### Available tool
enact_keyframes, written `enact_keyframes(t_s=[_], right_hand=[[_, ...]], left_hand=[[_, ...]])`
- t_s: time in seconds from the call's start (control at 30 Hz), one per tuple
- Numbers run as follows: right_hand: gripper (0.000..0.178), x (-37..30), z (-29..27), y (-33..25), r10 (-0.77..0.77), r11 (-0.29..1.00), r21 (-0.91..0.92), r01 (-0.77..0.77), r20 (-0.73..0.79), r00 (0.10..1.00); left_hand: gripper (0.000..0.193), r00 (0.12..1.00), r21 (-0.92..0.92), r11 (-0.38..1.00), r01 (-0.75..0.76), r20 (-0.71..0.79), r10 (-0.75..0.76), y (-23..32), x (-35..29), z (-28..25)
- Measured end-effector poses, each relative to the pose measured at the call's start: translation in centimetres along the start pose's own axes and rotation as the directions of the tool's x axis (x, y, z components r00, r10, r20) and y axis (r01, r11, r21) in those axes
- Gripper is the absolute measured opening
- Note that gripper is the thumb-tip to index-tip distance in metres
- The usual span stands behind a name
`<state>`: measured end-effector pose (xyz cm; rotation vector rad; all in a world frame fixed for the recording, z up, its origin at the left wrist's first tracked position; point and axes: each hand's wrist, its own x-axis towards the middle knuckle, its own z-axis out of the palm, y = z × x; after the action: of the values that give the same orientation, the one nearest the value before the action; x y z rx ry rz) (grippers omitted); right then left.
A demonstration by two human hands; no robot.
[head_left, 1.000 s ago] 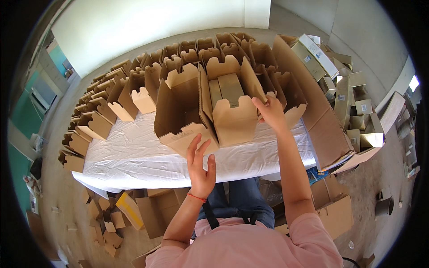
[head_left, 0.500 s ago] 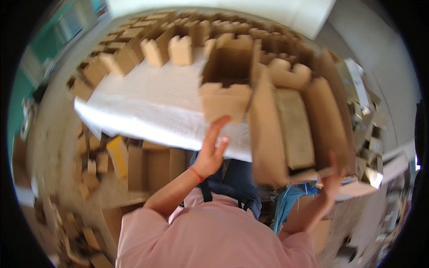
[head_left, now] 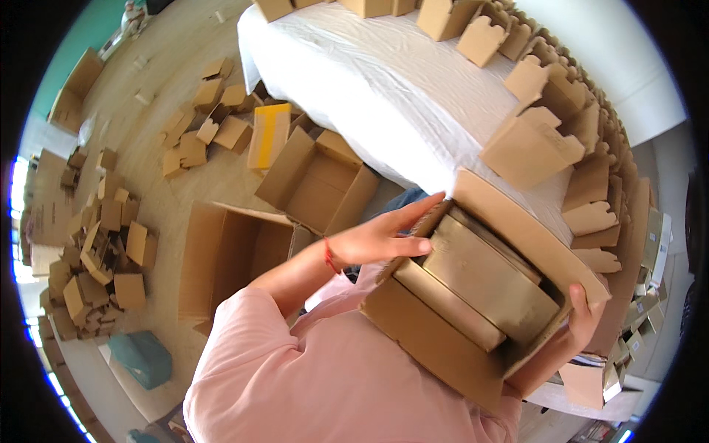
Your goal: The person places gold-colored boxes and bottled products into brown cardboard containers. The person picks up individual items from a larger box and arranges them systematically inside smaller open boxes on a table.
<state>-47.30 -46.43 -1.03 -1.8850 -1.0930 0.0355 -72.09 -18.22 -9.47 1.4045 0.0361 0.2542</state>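
Observation:
A cardboard carton (head_left: 517,214) with open flaps is held tilted close in front of my chest. Inside lie gold-brown flat boxes (head_left: 491,277), one larger and one narrower beside it. My left hand (head_left: 388,235), with a red string at the wrist, grips the carton's left wall, thumb over the inner side and fingers along the rim. At the opposite end, my right hand (head_left: 582,321) is closed on the carton's edge; part of its fingers is hidden behind the cardboard.
A table with a white cloth (head_left: 362,81) carries rows of open-topped small boxes (head_left: 532,148). On the floor to the left stand a large empty carton (head_left: 203,258), another open carton (head_left: 317,184), a yellow-taped box (head_left: 269,136), a heap of small boxes (head_left: 107,244) and a green bundle (head_left: 140,358).
The carton has come down toward my chest and tilted. My left hand has left the small box at the table edge and taken hold of the carton. The view has swung left.

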Motion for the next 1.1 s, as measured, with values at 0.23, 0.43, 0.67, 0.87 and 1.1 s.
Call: enact_keyframes(t_s=[0.23, 0.43, 0.67, 0.87, 1.1], right_hand=[[0.019, 7.9, 13.4, -8.0, -0.193, 0.981, 0.111, 0.158, 0.503, 0.843], [0.02, 10.6, 19.4, -7.7, -0.354, 0.933, 0.239, 0.268, 0.485, 0.799], [0.031, 10.3, 20.0, -3.2, -0.206, 0.958, 0.222, 0.183, 0.085, 0.975], [0.028, 6.0, 19.8, 1.9, -0.005, 0.932, 0.363, -0.008, 0.036, 0.999], [0.03, 3.5, 19.3, 3.4, 0.17, 0.883, 0.439, -0.164, 0.027, 0.985]], left_hand=[[0.035, 0.862, 0.178, 0.854, 0.49, -0.249, -0.442, -4.8, -7.7, -4.7], [0.022, 0.829, -0.118, 0.95, 0.291, -0.464, -0.312, -7.4, -11.3, -5.3], [0.026, 0.525, -0.341, 0.932, 0.125, -0.774, -0.353, -6.7, -12.9, -8.6], [0.028, 0.563, -0.159, 0.963, 0.215, -0.786, -0.256, 1.1, -5.1, -21.4], [0.03, 0.713, -0.129, 0.98, 0.151, -0.672, -0.198, 6.8, 13.5, -26.4]])
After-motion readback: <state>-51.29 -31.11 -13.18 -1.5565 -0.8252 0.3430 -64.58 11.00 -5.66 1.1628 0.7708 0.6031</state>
